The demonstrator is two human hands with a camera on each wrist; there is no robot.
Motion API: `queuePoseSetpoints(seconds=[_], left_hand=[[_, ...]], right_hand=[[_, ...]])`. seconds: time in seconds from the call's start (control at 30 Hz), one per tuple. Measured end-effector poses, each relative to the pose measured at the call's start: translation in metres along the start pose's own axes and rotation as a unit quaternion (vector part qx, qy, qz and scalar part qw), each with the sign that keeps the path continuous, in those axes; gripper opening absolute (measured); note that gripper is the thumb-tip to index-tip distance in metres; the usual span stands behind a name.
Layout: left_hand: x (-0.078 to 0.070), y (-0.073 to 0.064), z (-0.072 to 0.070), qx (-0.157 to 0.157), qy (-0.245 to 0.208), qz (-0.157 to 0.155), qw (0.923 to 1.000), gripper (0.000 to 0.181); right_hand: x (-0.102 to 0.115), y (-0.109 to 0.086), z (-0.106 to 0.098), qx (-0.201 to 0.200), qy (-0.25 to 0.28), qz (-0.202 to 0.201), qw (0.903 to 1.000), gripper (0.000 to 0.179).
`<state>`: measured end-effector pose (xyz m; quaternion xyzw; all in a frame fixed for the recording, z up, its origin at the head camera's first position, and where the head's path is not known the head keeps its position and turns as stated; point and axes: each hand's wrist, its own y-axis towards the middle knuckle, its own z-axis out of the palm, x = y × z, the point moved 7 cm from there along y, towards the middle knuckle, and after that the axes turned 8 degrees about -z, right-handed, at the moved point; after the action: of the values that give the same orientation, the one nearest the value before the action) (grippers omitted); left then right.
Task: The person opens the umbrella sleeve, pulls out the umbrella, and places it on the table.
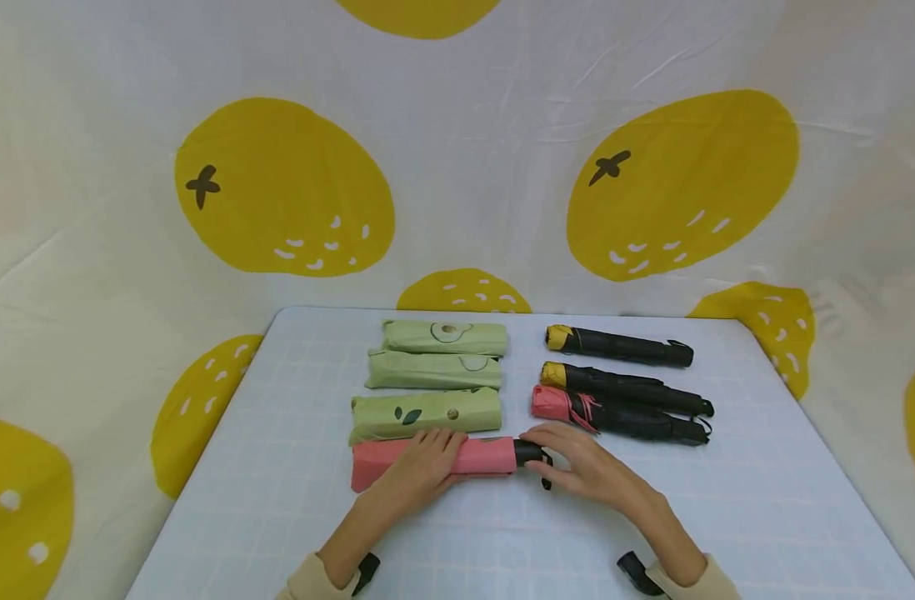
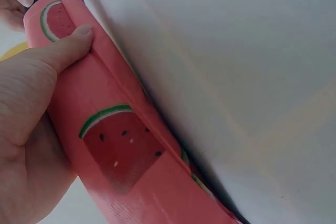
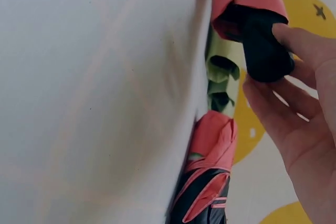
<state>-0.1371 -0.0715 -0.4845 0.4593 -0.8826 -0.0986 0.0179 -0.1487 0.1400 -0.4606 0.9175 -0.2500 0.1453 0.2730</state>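
Observation:
A folded umbrella in a pink sleeve with watermelon prints [image 1: 487, 457] lies crosswise on the near side of the row. Its black handle end [image 3: 266, 51] sticks out of the sleeve's right opening. My left hand [image 1: 420, 467] grips the sleeve, with the thumb laid across the pink cloth [image 2: 100, 85]. At the other end, my right hand [image 1: 588, 467] pinches the black handle between thumb and fingers; a dark strap loop [image 1: 547, 473] hangs there.
Three green avocado-print sleeves [image 1: 427, 415] lie behind the pink one. To the right are two black folded umbrellas with yellow ends [image 1: 626, 346] and one with a pink end [image 1: 630, 418]. A white cloth covers the table [image 1: 472, 554]; a lemon-print curtain [image 1: 480, 167] hangs behind.

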Motion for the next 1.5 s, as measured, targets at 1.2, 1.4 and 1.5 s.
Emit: queuePoseSetpoints(seconds=[1.2,1.4,1.5], left_hand=[[0.025,-0.012,-0.005,0.005,-0.060,0.004,0.9982,0.063],[0.024,-0.013,-0.005,-0.010,-0.060,0.013,0.9980,0.058],[0.024,-0.014,-0.004,-0.011,-0.064,0.014,0.9978,0.057]], right_hand=[[-0.008,-0.025,-0.018,-0.076,0.071,0.023,0.9943,0.057],[-0.012,-0.025,-0.013,-0.043,0.026,0.049,0.9975,0.050],[-0.012,-0.025,-0.012,-0.029,0.010,0.056,0.9980,0.049]])
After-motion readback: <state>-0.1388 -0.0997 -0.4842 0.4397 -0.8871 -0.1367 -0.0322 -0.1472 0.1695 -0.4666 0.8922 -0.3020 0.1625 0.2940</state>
